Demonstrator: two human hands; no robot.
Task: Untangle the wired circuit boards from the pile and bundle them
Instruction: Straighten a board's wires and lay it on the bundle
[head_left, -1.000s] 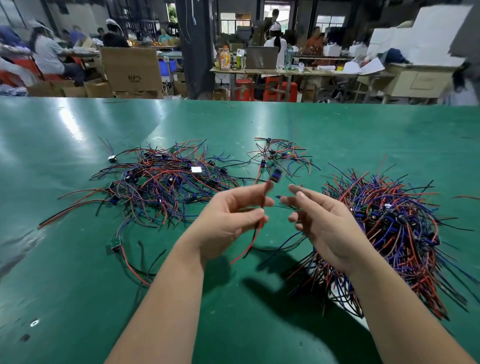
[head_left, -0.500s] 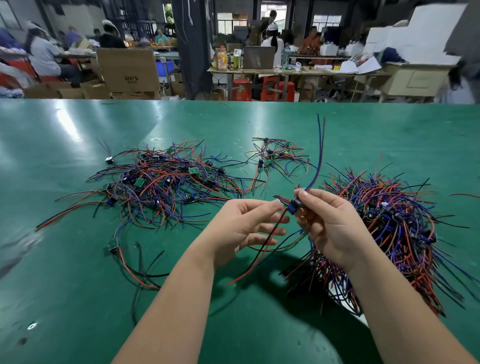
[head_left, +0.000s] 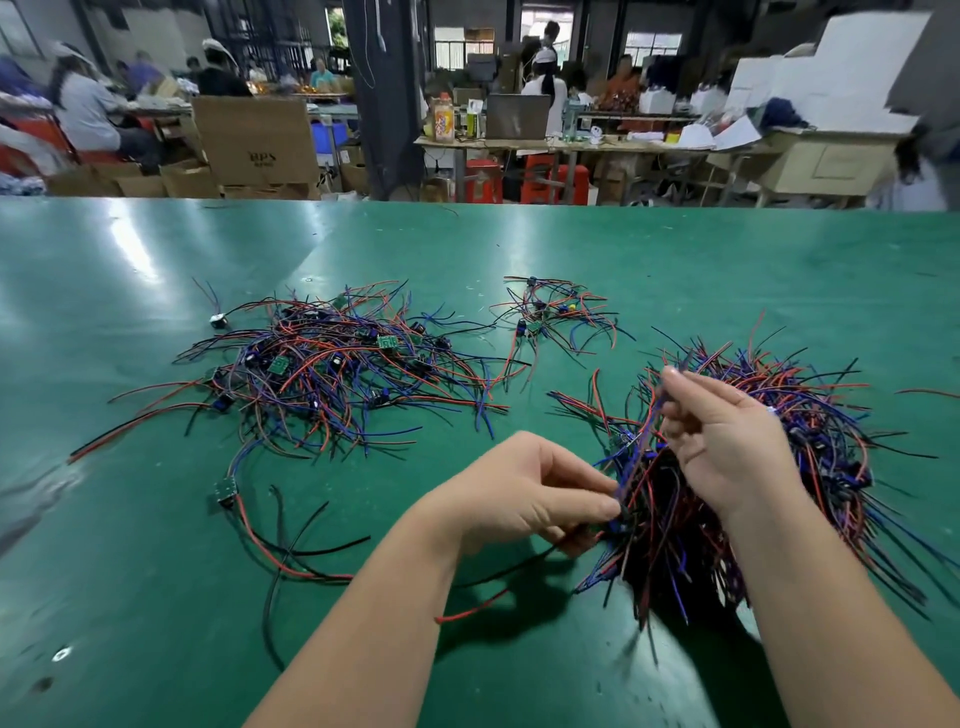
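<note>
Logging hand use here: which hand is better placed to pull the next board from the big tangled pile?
Probably the left hand: though pinching a wired board beside the bundle, it sits nearer the tangled pile; the right hand pinches wires above the bundle, farther away.

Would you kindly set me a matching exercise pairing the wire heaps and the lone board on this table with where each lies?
Things:
1 big pile
2 small cluster
3 bundle
4 lone board

Places:
A under the right hand
B far centre
C near left, trailing red and black wires
D left of centre

Pairs: 1-D, 2-B, 3-A, 4-C.
</note>
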